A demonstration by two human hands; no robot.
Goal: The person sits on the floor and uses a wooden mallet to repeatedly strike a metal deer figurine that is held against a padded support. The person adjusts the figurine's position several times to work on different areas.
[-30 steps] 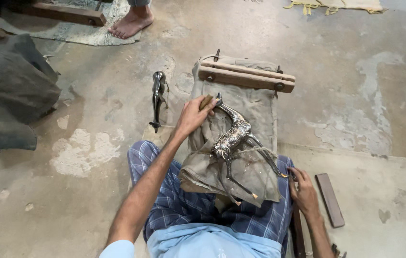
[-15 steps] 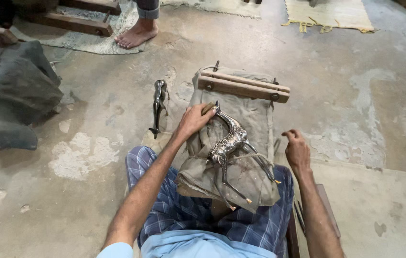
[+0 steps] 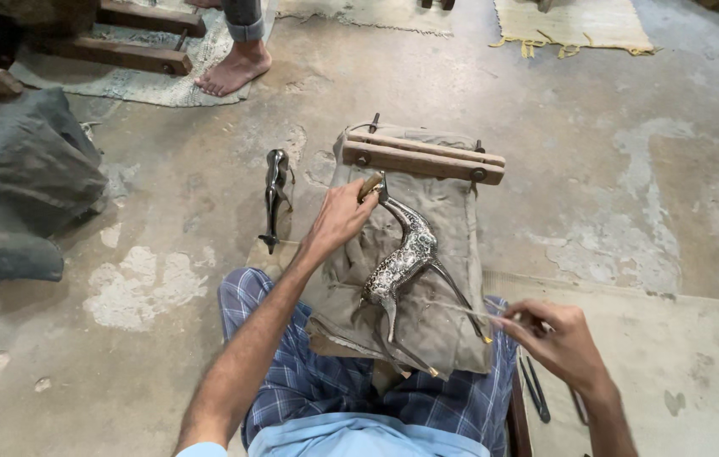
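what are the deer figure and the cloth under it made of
Deer figure: looks like metal, shiny silver-grey with fine engraved patterning and brassy tips on legs and head. Cloth: seems heavy woven fabric, maybe canvas, dull khaki, creased and folded.

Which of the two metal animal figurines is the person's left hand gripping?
The patterned silver figurine lying on the cloth, held at its head end by the left hand. The plain dark figurine rests untouched on the floor.

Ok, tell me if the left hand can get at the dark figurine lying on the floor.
Probably yes. The left hand grips the head end of the patterned deer figure on the cloth, and the dark figurine lies just beside it on bare floor, with nothing between. It would have to let go first.
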